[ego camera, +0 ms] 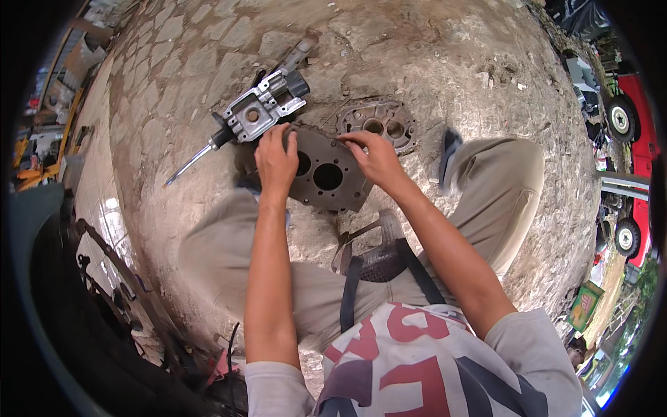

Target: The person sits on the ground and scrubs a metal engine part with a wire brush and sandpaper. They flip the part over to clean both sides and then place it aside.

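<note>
Between my knees stands a dark metal gearbox housing [341, 156] with round bearing bores and small bolt holes in its face. My left hand [277, 156] lies over its upper left edge, fingers spread across the rim. At the upper right edge, my right hand [371, 155] has its thumb and fingertips closed on the rim, or on something small there; which one I cannot tell. Just beyond it a flat cast metal cover plate [394, 115] with two round holes lies on the ground. An aluminium shifter housing [252, 114] with a long shaft [188, 166] rests to the upper left.
Uneven stone paving [208, 57] surrounds the parts. A dark metal bar [298, 53] lies beyond the shifter housing. Dark machine parts [112, 255] stand at the left. A green box [585, 306] and a red vehicle [643, 125] are at the far right.
</note>
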`<state>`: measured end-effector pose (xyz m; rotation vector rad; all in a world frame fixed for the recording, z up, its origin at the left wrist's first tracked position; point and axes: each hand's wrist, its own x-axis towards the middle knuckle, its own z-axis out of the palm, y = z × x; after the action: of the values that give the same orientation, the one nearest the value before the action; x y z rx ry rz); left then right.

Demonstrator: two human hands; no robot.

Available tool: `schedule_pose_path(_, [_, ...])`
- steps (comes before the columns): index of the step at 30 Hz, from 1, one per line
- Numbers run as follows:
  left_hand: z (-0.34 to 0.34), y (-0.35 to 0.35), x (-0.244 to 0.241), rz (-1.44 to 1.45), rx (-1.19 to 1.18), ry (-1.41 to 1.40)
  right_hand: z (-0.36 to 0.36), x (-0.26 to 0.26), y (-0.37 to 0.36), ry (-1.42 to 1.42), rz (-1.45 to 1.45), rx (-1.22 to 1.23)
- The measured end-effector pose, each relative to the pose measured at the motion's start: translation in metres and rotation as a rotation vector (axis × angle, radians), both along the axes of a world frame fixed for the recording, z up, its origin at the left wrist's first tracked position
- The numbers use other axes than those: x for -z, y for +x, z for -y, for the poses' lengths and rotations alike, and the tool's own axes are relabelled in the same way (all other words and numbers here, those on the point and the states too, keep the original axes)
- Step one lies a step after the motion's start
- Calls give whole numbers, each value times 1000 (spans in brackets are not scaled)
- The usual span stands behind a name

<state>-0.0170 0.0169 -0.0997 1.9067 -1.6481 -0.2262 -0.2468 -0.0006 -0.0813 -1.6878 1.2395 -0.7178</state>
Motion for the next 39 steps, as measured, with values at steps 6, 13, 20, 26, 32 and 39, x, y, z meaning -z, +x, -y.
schedule_pose_path(6, [108, 34, -5, -100, 233, -131, 70, -3, 14, 411, 114, -449])
schedule_pose_path(13, [199, 55, -65, 86, 542, 195, 148, 1, 43, 640, 45, -813])
schedule_pose_path(20, [147, 25, -94, -52, 365, 436, 115, -36, 20, 744, 221, -169])
schedule_pose_path(26, [47, -29, -95, -114, -241, 707, 106, -80, -36, 418, 89, -284])
schedule_pose_path(32, [17, -112, -34, -428, -626, 1082, 125, -50, -107, 325, -143, -364])
schedule_pose_path(39, [18, -169, -3, -329, -732, 1006, 133, -31, -138, 456, -451, -488])
